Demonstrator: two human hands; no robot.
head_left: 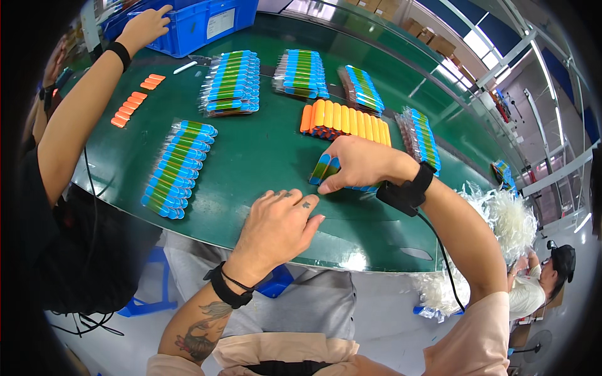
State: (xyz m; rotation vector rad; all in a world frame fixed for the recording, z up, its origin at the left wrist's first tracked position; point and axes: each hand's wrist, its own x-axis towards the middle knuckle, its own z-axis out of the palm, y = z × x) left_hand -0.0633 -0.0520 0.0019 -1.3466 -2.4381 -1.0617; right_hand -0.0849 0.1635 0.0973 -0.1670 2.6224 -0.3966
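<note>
My right hand (pixel 364 161) reaches over a row of blue-and-green round-ended strips (pixel 323 168), thumb on the near side and fingers curled round the far side. It grips them; the palm hides most of the row. Just beyond stands a block of orange round-ended pieces (pixel 345 118). My left hand (pixel 276 222) rests at the table's near edge, fingers loosely bent, thumb apart, holding nothing. To its left lies a fanned stack of blue-and-green strips in clear sleeves (pixel 180 169).
More sleeved stacks (pixel 232 81) stand along the far side of the green table (pixel 251 147). Small orange pieces (pixel 130 108) and a white pen-like stick (pixel 185 67) lie left. A co-worker's hand (pixel 147 26) is at a blue bin (pixel 207 25). Clear plastic scraps (pixel 501 216) heap at right.
</note>
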